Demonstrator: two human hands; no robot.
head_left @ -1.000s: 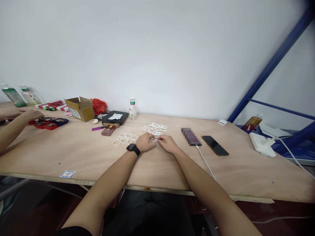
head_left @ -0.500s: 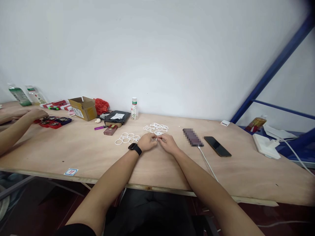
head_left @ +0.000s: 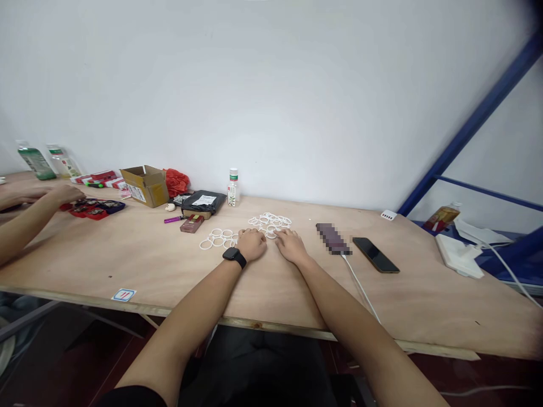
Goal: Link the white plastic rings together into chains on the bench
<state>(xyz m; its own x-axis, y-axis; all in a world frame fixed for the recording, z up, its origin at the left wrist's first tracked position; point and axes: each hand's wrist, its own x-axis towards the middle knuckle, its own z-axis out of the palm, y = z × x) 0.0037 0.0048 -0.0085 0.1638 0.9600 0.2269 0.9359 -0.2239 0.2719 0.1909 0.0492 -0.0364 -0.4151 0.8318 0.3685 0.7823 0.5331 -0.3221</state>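
My left hand (head_left: 251,245), with a black watch (head_left: 235,257) on its wrist, is closed with curled fingers beside a group of white rings (head_left: 218,232) laid close together. Its fingertips are turned away, so what they hold is hidden. My right hand (head_left: 291,246) lies on the table with fingers stretched forward and a little apart. Those fingertips reach a white ring (head_left: 271,226) at the near side of a loose pile of white rings (head_left: 280,218). A gap of bare wood separates the two hands.
A dark red box (head_left: 192,224), a purple lighter (head_left: 172,220), a black parcel (head_left: 203,200) and an open carton (head_left: 146,186) are to the left. A bottle (head_left: 233,187) stands behind. Right are two phones, one black (head_left: 375,254), one pixelated (head_left: 333,239) with a cable. Another person's hand (head_left: 70,194) works far left.
My hands were together, fingertips meeting over a small white piece; now they are apart. My left hand has turned toward the left rings, and my right fingers have reached forward to the pile.
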